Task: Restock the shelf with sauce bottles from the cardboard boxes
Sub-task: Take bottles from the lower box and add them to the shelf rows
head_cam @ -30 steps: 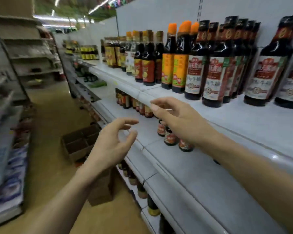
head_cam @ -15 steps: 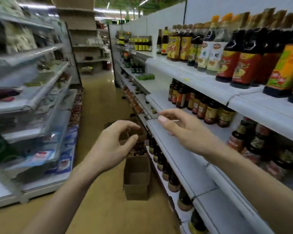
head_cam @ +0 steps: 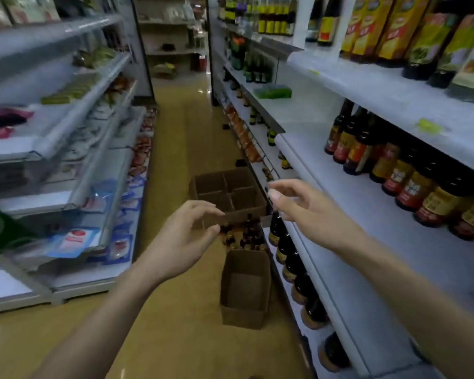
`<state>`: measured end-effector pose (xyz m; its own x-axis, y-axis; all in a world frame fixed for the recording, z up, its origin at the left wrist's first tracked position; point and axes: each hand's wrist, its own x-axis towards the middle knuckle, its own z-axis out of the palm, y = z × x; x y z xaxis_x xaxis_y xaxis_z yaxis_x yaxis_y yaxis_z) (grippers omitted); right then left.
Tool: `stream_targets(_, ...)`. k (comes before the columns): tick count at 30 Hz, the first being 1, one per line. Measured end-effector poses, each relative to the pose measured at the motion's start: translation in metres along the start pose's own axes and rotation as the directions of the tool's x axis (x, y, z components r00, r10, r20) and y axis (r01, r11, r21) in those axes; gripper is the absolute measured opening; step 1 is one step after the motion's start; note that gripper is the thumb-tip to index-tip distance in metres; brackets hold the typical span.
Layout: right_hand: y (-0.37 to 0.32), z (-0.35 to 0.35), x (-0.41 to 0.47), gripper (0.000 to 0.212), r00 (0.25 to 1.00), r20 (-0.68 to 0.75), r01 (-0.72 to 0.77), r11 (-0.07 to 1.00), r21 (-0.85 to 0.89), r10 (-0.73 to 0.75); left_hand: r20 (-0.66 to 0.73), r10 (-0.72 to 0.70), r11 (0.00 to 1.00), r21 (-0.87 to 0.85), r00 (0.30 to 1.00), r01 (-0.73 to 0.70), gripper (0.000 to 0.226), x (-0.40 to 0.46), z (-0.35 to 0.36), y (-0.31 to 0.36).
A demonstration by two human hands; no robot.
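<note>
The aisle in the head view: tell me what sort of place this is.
Most likely a grocery store aisle: white shelves lined with sauce bottles, packaged goods opposite, and open cardboard boxes on the floor for restocking.

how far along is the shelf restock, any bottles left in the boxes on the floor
Done: bottles line the middle shelf, and the near box and the divided box look empty. In hand: nothing; the left hand and right hand hover open above the boxes. Left: a cluster of dark bottles between the two boxes is not yet shelved.
</note>
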<state>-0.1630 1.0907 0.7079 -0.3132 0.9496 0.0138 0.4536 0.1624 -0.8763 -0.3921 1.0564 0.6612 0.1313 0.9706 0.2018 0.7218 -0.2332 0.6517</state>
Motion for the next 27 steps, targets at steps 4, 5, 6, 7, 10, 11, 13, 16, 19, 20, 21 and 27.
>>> stream_targets(4,-0.004,0.006,0.096,0.033,0.994,0.105,0.033,0.999,0.013,-0.034,-0.065,-0.086,0.996,0.027,0.994,0.088,0.021,0.064,-0.023,-0.029)
stream_targets(5,-0.006,0.009,0.119,0.034,0.99,0.129,0.054,0.998,0.011,-0.055,-0.087,-0.11,0.993,0.023,0.99,0.112,0.02,0.078,-0.028,-0.036)
stream_targets(6,-0.009,0.013,0.14,0.036,0.986,0.151,0.065,0.998,0.024,-0.068,-0.113,-0.134,0.991,0.006,0.985,0.136,0.019,0.089,-0.033,-0.044)
stream_targets(7,-0.011,0.019,0.158,0.038,0.981,0.178,0.068,0.997,0.032,-0.073,-0.139,-0.165,0.986,-0.018,0.976,0.164,0.019,0.097,-0.037,-0.051)
stream_targets(10,-0.016,0.041,0.207,0.04,0.953,0.274,0.13,0.991,-0.001,-0.125,-0.201,-0.25,0.967,-0.1,0.947,0.234,0.024,0.11,-0.048,-0.078)
stream_targets(11,-0.017,0.049,0.221,0.042,0.942,0.309,0.149,0.989,-0.023,-0.134,-0.211,-0.283,0.958,-0.104,0.936,0.267,0.026,0.113,-0.05,-0.088)
stream_targets(13,-0.018,0.064,0.251,0.046,0.922,0.359,0.18,0.982,-0.066,-0.145,-0.227,-0.358,0.934,-0.107,0.906,0.342,0.03,0.117,-0.054,-0.112)
stream_targets(16,-0.018,0.086,0.295,0.048,0.914,0.382,0.193,0.974,-0.119,-0.134,-0.215,-0.421,0.906,-0.131,0.881,0.402,0.032,0.132,-0.06,-0.151)
stream_targets(19,-0.008,0.106,0.338,0.05,0.924,0.371,0.16,0.975,-0.156,-0.093,-0.169,-0.422,0.904,-0.15,0.891,0.4,0.031,0.161,-0.068,-0.191)
stream_targets(20,-0.003,0.111,0.352,0.05,0.928,0.365,0.139,0.977,-0.162,-0.071,-0.152,-0.414,0.907,-0.156,0.898,0.392,0.03,0.173,-0.072,-0.205)
stream_targets(21,0.002,0.117,0.366,0.05,0.935,0.351,0.114,0.979,-0.167,-0.049,-0.133,-0.399,0.912,-0.157,0.907,0.379,0.03,0.186,-0.077,-0.22)
stream_targets(27,0.018,0.147,0.442,0.046,0.984,0.158,-0.061,0.989,-0.137,0.083,0.041,-0.28,0.951,-0.127,0.959,0.282,0.027,0.282,-0.107,-0.303)
